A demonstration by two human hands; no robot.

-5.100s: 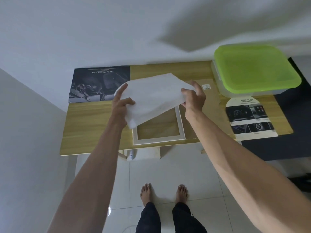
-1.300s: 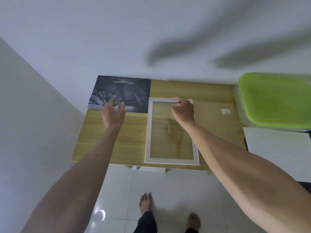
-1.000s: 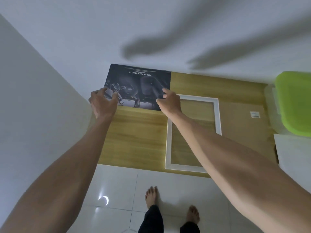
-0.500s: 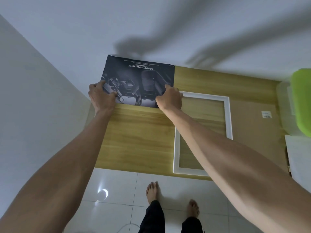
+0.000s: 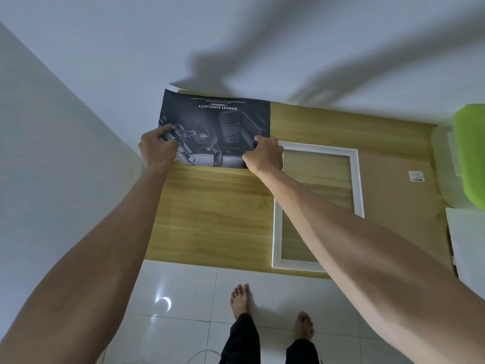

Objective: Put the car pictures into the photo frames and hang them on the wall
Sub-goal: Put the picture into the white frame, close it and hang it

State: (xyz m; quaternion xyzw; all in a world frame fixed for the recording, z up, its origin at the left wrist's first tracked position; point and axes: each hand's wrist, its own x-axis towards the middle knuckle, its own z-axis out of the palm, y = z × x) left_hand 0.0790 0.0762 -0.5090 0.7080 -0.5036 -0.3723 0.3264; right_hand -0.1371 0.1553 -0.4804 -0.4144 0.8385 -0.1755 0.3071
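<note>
A dark car picture (image 5: 217, 127) showing a car interior, its print upside down to me, is lifted off the far left of the wooden table (image 5: 210, 214). My left hand (image 5: 157, 148) pinches its near left corner. My right hand (image 5: 263, 156) pinches its near right corner. The picture's far edge rises against the wall. A white photo frame (image 5: 358, 179) lies flat on the table just right of my right hand, with my right forearm crossing over it.
A brown backing board (image 5: 393, 195) lies right of the frame. A clear box with a green lid (image 5: 469, 151) stands at the far right, a white sheet (image 5: 467, 240) in front of it. White walls close in behind and to the left.
Both hands left the white paper and the frame, reached to the dark picture at the far left, took its near corners and raised it off the table. My view swung left.
</note>
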